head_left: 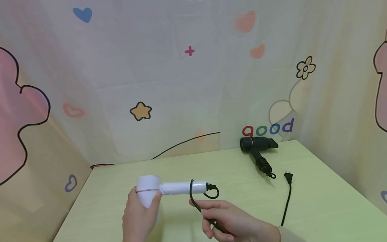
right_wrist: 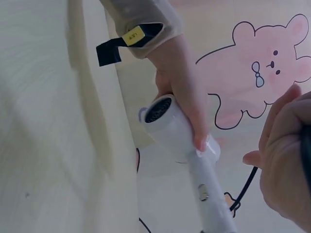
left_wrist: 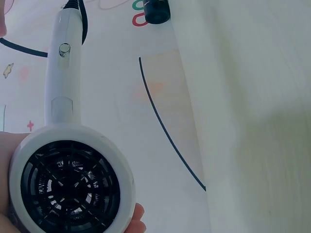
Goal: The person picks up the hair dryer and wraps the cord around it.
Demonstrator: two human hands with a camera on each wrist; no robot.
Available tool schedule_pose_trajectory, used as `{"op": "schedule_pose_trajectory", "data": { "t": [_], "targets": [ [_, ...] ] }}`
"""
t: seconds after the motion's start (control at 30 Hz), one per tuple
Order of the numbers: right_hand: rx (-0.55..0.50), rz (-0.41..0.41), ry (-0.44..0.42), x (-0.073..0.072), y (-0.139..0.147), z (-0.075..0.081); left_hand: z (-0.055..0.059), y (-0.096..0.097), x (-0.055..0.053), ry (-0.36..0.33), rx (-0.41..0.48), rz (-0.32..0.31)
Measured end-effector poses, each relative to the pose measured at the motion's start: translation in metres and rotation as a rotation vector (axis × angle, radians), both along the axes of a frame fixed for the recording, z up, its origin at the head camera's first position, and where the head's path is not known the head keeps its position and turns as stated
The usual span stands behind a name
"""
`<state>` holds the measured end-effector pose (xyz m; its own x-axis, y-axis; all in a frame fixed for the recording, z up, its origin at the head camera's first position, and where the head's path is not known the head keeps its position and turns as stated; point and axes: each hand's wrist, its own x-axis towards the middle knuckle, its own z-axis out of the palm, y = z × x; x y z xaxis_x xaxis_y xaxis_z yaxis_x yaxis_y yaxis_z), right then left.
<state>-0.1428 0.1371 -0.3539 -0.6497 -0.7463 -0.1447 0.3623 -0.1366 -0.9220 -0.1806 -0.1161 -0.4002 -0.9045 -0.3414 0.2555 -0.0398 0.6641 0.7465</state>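
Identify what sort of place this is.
Probably a makeshift tabletop work corner: a curtain-like backdrop with cartoon prints hangs behind a pale green table, a black hair dryer lies there, and the left hand grips a white hair dryer.

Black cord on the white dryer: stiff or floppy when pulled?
Likely bendy with some spring: the cord curves round the white handle in an open loop. Probably stiffest at the ribbed sleeve, which looks thicker. May slide along the handle, which looks smooth.

White hair dryer (head_left: 166, 188) in the left hand (head_left: 139, 215), handle (head_left: 181, 188) level, 1 black cord (head_left: 194, 202) looped round it.
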Motion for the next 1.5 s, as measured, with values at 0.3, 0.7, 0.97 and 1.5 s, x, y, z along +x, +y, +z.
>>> {"op": "schedule_pose_trajectory", "data": {
  "t": [0.3, 0.7, 0.97, 1.5],
  "targets": [
    [0.069, -0.054, 0.062, 0.005, -0.006, -0.018, 0.009, -0.009, -0.002, -0.013, 0.058, 0.017],
    [0.183, -0.101, 0.092, -0.003, -0.009, -0.045, 0.021, -0.01, 0.002, -0.054, 0.122, 0.007],
    [0.177, -0.05, 0.127, -0.019, -0.003, -0.06, 0.025, -0.008, 0.005, -0.095, 0.179, -0.04],
    [0.243, -0.125, 0.089, -0.046, 0.008, -0.074, 0.023, -0.003, 0.008, -0.086, 0.217, -0.113]
  ]
}}
